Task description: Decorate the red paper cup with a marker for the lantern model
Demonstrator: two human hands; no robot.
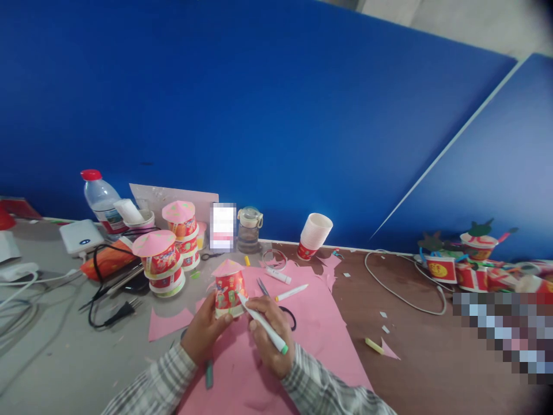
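Observation:
My left hand (208,329) grips an upside-down red paper cup (228,289) low at its rim; a pink paper cone (229,267) sits on top of it. In my right hand (273,334) is a white marker (266,329) with a green end, held like a pen. Its tip meets or nearly meets the cup's right side; my fingers partly hide the contact. Pink paper (319,334) lies beneath both hands. Scissors (288,314) lie behind my right hand, partly covered by it, beside another white marker (292,292) with an orange end.
Stacked red cups with pink cone tops (163,262) stand at left, near a black plug cable (114,316) and a power bank (81,237). A water bottle (248,230) and a white cup stack (315,233) stand behind. Decorated cups (473,268) crowd the right.

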